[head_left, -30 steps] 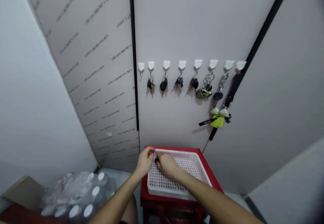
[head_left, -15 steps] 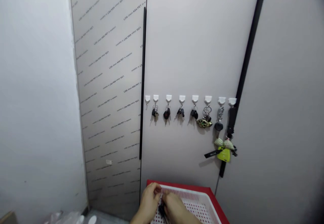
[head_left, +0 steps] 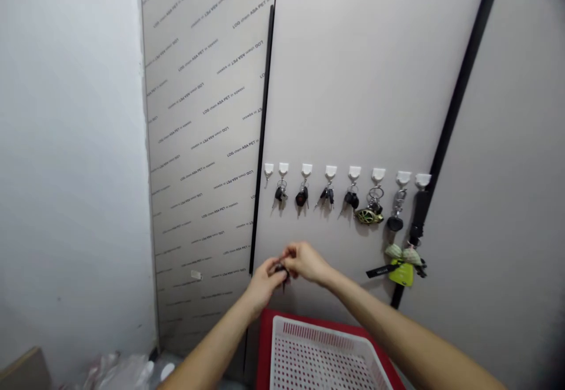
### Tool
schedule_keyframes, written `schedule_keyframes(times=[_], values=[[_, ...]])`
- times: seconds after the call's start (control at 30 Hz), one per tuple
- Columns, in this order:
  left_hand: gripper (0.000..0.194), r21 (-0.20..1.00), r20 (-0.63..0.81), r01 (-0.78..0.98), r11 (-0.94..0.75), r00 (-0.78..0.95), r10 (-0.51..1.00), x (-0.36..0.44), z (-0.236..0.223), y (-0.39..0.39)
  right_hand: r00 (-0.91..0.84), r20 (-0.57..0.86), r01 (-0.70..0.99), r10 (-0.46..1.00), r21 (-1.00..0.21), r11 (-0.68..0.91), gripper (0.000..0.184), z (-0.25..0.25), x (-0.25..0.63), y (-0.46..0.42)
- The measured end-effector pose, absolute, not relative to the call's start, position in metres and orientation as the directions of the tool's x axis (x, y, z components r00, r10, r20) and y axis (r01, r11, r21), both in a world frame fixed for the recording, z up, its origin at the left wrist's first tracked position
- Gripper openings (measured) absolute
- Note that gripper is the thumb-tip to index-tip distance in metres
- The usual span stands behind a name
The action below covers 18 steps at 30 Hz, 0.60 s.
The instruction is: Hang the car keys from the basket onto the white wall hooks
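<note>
The left hand holds a small dark key bunch with bent fingers, and the right hand pinches narrowly at its upper end; the fingers partly hide it. The bunch is in front of the pale panel, below a row of white hooks with hanging keys. Below the hands, a white perforated plastic basket sits on a red worktop.
</note>
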<state>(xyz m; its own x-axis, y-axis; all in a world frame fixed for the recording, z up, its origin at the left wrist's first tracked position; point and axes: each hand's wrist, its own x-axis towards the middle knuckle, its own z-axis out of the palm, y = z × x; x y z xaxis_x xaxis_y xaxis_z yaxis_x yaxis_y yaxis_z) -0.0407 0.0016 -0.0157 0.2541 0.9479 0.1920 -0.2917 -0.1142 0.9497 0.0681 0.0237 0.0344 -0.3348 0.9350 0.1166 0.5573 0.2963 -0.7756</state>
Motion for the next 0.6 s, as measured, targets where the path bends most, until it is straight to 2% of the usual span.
schedule_keyframes(times=[0.1, 0.2, 0.27, 0.43, 0.6], values=[[0.022, 0.940, 0.222, -0.291, -0.178, 0.126, 0.967, -0.049, 0.023, 0.019, -0.276, 0.301, 0.506, 0.913, -0.762, 0.404, 0.009, 0.071, 0.051, 0.042], [0.020, 0.927, 0.260, -0.256, -0.272, -0.083, 0.962, -0.057, 0.062, 0.044, -0.203, 0.518, 0.534, 0.831, -0.653, 0.538, 0.005, 0.107, 0.037, 0.063], [0.018, 0.917, 0.284, -0.239, -0.320, -0.174, 0.943, -0.062, 0.086, 0.062, -0.149, 0.609, 0.577, 0.779, -0.587, 0.569, 0.006, 0.128, 0.029, 0.077], [0.009, 0.899, 0.299, -0.245, -0.363, -0.263, 0.917, -0.066, 0.124, 0.095, -0.046, 0.684, 0.763, 0.728, -0.446, 0.468, 0.018, 0.159, 0.013, 0.099], [0.009, 0.916, 0.248, -0.253, -0.311, -0.253, 0.935, -0.066, 0.125, 0.105, -0.129, 0.620, 0.900, 0.774, -0.254, 0.354, 0.023, 0.164, 0.004, 0.108]])
